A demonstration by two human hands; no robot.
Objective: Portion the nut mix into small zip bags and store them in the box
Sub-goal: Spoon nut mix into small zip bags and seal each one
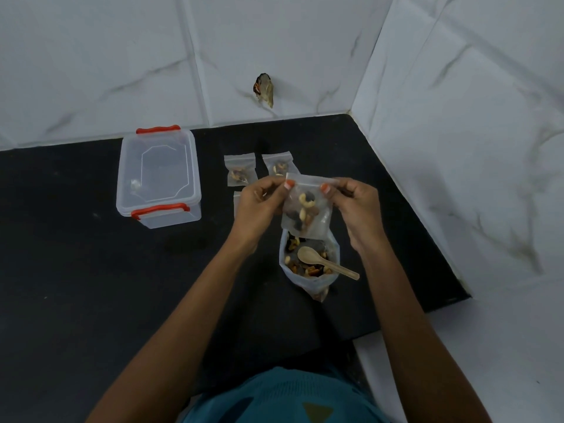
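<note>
A small clear zip bag (306, 213) with nuts in its lower half hangs in the air above the counter. My left hand (259, 203) pinches its top left corner and my right hand (355, 206) pinches its top right corner. Right below stands the big open bag of nut mix (308, 267) with a wooden spoon (323, 262) lying in it. Two filled small bags lie flat behind my hands, one (239, 170) on the left and one (277, 164) on the right. Another small bag (236, 201) peeks out behind my left hand. The clear plastic box (158, 175) with red clips sits at the left, its lid on.
The black counter (91, 270) runs to a white marble-tiled wall at the back and on the right. A small broken hole (264, 88) marks the back wall. A teal garment (283, 398) shows at the bottom edge.
</note>
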